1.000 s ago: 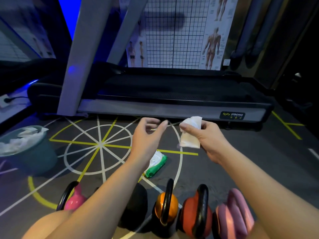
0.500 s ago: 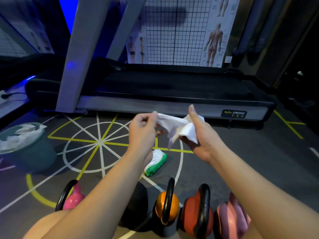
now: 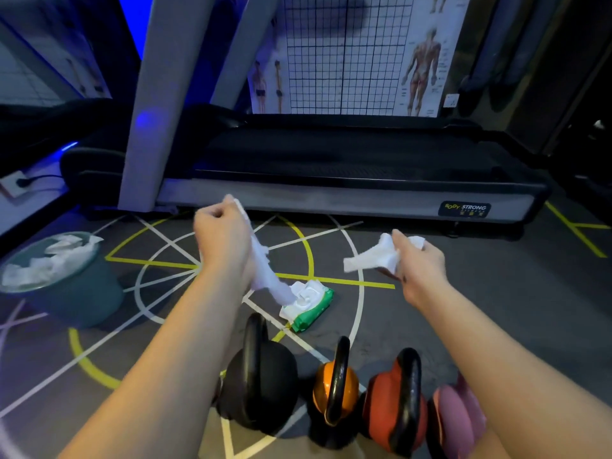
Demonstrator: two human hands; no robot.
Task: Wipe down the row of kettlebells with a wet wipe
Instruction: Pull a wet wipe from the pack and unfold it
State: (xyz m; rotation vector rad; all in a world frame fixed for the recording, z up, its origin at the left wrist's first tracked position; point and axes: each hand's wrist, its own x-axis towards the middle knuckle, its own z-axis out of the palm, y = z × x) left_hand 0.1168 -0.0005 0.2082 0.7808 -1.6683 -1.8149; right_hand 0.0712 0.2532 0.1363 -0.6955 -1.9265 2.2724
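A: What's biggest?
B: The treadmill (image 3: 331,167), across the back of the floor. Nearer, on the left, stands a bin (image 3: 82,293) heaped with white wipes.
A: And the row?
B: Four show, upright and close together at the near edge. Left to right: black kettlebell (image 3: 261,382), orange kettlebell (image 3: 352,387), red kettlebell (image 3: 381,405), pink kettlebell (image 3: 453,422).
A: The hands?
B: Both are raised beyond the row, well apart. The left hand (image 3: 222,240) is a fist, fingers curled round the top of a long wipe (image 3: 265,270). The right hand (image 3: 417,263) pinches a short wipe (image 3: 367,260) between thumb and fingers.
A: Where do the wipes go?
B: The long wipe trails down to the pack (image 3: 314,306), lying on the floor just beyond the black kettlebell. Whether its end sits in the pack's opening, I cannot tell. The short wipe sticks out leftward, touching no kettlebell.
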